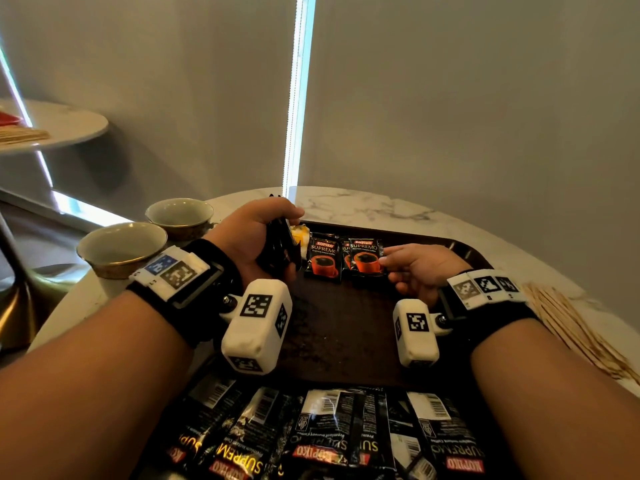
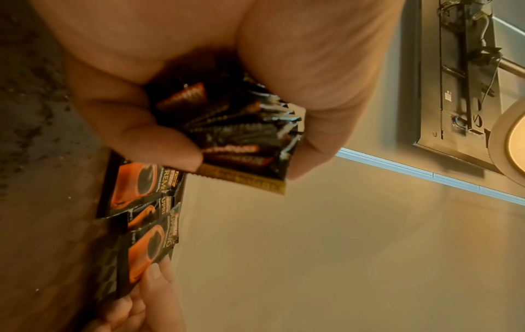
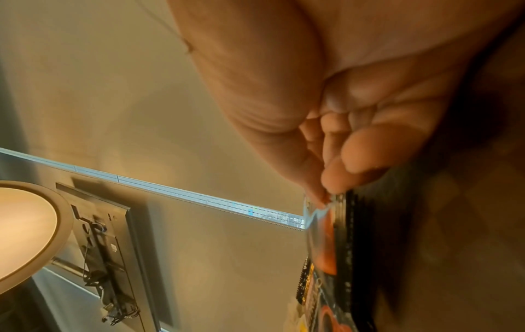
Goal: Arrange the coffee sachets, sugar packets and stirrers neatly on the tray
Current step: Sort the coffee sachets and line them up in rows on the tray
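Two hands laid glossy coffee sachets in a row at the far edge of a dark tray.

The tray point(image 1: 346, 327) was dark brown, speckled and matte, on a round white marbled table point(image 1: 367, 206). The left hand point(image 1: 254, 233), at 11 o'clock on it, gripped a fanned stack point(image 2: 241, 134) of black foil sachets with serrated ends. At 12 o'clock a laid sachet point(image 1: 323, 258) lay flat, printed with an orange cup; the right hand point(image 1: 420, 268), at 1 o'clock, pinched the corner of another sachet point(image 1: 366, 258) just beside it between thumb and fingertips. A yellow packet point(image 1: 300, 235) peeked out behind the stack. Loose sachets point(image 1: 325, 434) crowded 6 o'clock, pale wooden stirrers point(image 1: 568, 323) lay at 3 o'clock off the tray, and two gold-rimmed cups point(image 1: 121, 247) stood at 9 o'clock.
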Motion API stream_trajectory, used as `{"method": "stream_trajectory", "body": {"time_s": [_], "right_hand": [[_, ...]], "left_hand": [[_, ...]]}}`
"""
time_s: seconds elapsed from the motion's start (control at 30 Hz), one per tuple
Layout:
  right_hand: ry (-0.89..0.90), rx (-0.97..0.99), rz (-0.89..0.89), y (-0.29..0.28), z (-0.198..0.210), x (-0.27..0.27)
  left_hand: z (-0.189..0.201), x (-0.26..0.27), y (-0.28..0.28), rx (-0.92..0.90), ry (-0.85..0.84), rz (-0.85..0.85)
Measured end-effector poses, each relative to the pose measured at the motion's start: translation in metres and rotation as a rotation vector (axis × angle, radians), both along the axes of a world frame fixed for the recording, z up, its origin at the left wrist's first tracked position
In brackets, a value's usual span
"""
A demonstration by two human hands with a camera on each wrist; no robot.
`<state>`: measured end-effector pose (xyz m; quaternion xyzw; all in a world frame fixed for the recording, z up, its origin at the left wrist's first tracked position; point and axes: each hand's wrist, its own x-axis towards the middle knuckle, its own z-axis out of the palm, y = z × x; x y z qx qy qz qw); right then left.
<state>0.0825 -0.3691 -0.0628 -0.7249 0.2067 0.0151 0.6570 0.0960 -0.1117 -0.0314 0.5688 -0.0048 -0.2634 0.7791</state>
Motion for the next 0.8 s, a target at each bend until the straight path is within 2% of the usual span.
{"method": "stream_trajectory", "body": {"time_s": [0.17,0.47,0.8], "right_hand": [[0.005,-0.062,0.023,0.0013,-0.0019,0.0006],[0.020,-0.135,0.021,-0.0021,-0.0029,0.0018],[0.013,-0.090,-0.002,0.0003,-0.0013,0.0000]], "left_hand": [[-0.0034,0.0003,-0.0011,0.001,-0.017,0.005],[-0.0059,0.0049,-0.0020,0.146,0.024,0.005],[-0.0107,0.0099,-0.0037,0.190,0.037,-0.038]]}}
